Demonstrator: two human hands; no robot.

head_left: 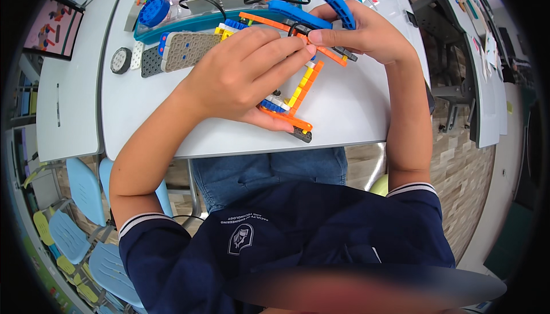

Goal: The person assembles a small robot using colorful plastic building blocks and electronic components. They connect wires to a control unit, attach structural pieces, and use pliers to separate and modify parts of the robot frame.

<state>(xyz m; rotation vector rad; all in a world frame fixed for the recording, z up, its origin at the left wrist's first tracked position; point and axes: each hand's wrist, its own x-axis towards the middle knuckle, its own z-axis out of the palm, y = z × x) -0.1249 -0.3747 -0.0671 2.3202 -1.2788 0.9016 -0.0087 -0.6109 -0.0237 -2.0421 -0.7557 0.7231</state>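
Observation:
A plastic construction-kit model point(304, 92) of orange, yellow, blue and grey beams and gears lies under my hands near the table's front edge. My left hand point(243, 73) is wrapped over it from the left, its thumb along the lower orange beam and its fingertips meeting my right thumb. My right hand point(364, 33) pinches the model's far right end, by an orange beam point(338, 56). Two blue curved beams point(335, 5) rise beside the right fingers. A black cable loops close to the fingertips. The left palm hides much of the model's middle.
Behind the model stands a teal-rimmed tray point(229, 14) with grey modules, cables and orange parts. A blue wheel point(153, 10) rests at its left corner. Grey plates point(189, 49) and a small wheel point(121, 60) lie left of my hands. A screen point(54, 26) stands at far left.

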